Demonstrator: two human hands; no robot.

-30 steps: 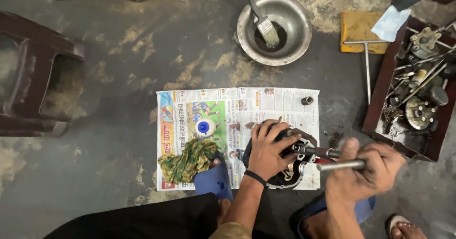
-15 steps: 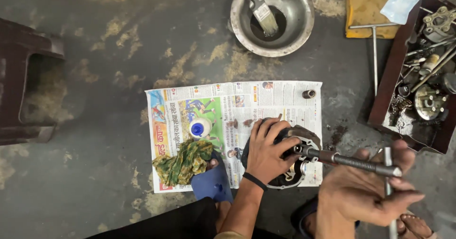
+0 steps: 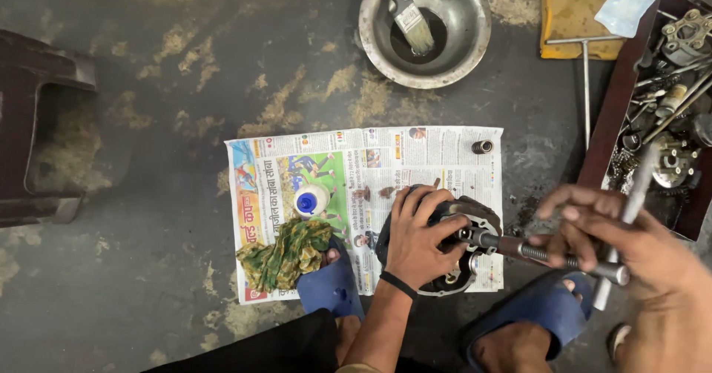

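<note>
Squats over a newspaper (image 3: 415, 158) spread on the stained floor, a blue sandal (image 3: 330, 288) on its near edge. Left of the paper and well apart, a dark plastic stool (image 3: 37, 128); beyond its far edge, a steel bowl (image 3: 452, 54) with a paintbrush (image 3: 408, 17) in it; right of it, a wooden tray (image 3: 601, 150) of metal parts. On the paper's near right corner, a dark, round, greasy metal housing (image 3: 463, 269), partly hidden. Presses down on that housing with the left hand (image 3: 419, 243), fingers spread and curved over its top. Pointing out of the housing past the paper's right edge, a threaded steel tool (image 3: 534, 253) with a cross-bar, blurred with motion. Compared with a second ago, grips no longer in a fist: right hand (image 3: 630, 243) now opened, fingers loosely fanned around the bar, apparently mid-turn and re-gripping. On the paper's left half, a crumpled green rag (image 3: 285, 254) and a small white bottle (image 3: 310, 200) with a blue cap; by its far right corner, a tiny metal bush (image 3: 482, 147).
</note>
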